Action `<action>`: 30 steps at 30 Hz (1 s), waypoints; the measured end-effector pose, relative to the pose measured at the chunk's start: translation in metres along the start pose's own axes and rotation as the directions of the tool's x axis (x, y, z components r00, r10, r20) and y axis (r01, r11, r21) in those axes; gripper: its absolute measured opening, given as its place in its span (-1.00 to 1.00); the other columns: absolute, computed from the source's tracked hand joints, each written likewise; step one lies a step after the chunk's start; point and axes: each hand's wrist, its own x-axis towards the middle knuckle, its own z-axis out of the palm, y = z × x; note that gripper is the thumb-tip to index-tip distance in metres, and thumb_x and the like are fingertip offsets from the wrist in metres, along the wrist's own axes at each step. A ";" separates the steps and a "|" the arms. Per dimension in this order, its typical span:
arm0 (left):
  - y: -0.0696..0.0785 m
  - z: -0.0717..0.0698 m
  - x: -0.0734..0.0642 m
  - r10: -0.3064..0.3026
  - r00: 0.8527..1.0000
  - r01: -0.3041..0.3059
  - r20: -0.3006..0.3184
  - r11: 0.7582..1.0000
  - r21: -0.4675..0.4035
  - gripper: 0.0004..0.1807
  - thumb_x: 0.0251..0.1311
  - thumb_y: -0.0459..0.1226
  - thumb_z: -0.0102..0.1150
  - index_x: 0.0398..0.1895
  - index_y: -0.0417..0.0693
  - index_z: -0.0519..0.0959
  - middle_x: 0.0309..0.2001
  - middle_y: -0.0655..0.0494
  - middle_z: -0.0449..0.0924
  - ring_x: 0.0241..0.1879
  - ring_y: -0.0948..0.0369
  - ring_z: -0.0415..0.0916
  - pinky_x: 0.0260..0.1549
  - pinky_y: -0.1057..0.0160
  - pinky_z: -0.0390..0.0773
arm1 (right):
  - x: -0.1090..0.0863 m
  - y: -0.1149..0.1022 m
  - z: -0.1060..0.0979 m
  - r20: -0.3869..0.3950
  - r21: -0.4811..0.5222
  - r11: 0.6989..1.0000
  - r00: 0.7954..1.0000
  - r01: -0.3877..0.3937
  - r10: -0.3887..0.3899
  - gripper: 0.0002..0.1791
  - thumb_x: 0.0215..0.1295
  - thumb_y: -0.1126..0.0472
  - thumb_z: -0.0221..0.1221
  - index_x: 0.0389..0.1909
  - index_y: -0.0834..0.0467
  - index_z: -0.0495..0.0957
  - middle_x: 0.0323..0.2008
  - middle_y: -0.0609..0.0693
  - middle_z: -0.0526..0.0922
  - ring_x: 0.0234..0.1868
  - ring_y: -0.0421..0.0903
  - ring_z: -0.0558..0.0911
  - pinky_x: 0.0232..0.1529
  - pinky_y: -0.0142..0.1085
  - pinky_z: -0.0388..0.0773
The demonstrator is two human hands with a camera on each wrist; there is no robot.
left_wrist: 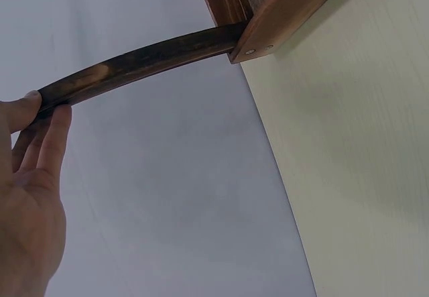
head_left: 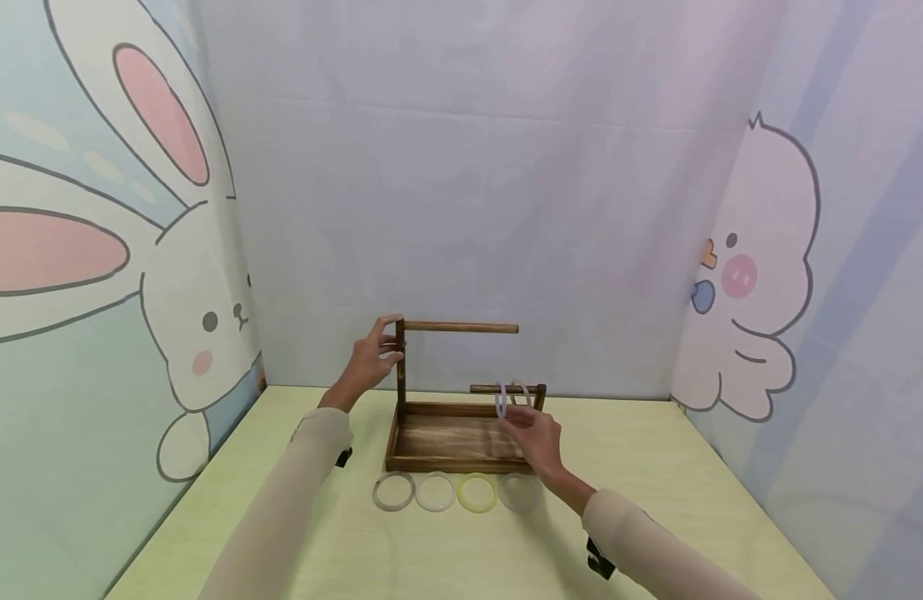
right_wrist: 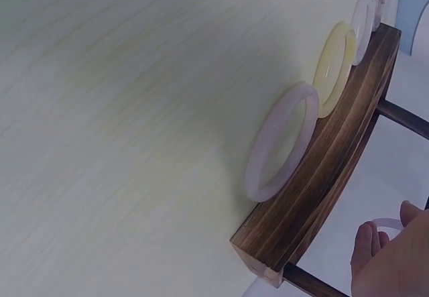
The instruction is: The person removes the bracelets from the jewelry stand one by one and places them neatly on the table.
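A dark wooden rack has a shallow tray (head_left: 461, 465), a tall post (head_left: 401, 375) with a long upper rod (head_left: 461, 327), and a short lower rod (head_left: 482, 389) at the right. Around the top of the tall post, my left hand (head_left: 367, 362) grips with thumb and fingers; the left wrist view shows this post (left_wrist: 147, 62) between them. With my right hand (head_left: 535, 435) I pinch a lavender bangle (head_left: 501, 403), which is around the lower rod. Beside it, a pinkish bangle (head_left: 526, 395) hangs on the same rod. The upper rod bears no bangle.
In front of the tray, a row of bangles lies on the pale table (head_left: 296, 533): greyish (head_left: 376, 492), white (head_left: 419, 492), yellow (head_left: 461, 493) and a pale translucent one (head_left: 502, 493). Curtains (head_left: 476, 208) with cartoon animals enclose the table at the back and sides.
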 end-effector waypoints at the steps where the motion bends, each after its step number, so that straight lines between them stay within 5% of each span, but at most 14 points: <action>1: 0.000 0.000 0.000 0.001 1.000 -0.001 -0.001 1.000 -0.003 -0.16 0.34 -0.53 0.27 0.56 0.26 0.22 0.17 -0.30 0.63 0.20 -0.17 0.61 0.12 -0.15 0.65 | 0.000 0.000 0.000 -0.002 0.002 1.000 1.000 -0.001 0.001 -0.66 0.19 0.22 0.52 -0.05 0.26 0.78 -0.22 0.10 0.83 -0.16 0.03 0.82 -0.09 -0.12 0.76; 30: 0.003 0.002 0.000 0.018 1.000 -0.018 -0.001 1.000 -0.003 -0.16 0.35 -0.54 0.26 0.57 0.25 0.21 0.16 -0.31 0.64 0.20 -0.17 0.62 0.12 -0.11 0.66 | 0.001 0.000 0.011 -0.032 0.103 0.995 0.999 0.013 -0.010 -0.57 0.36 0.43 0.33 0.21 0.41 0.55 -0.15 0.33 0.77 -0.21 0.20 0.81 -0.23 -0.10 0.79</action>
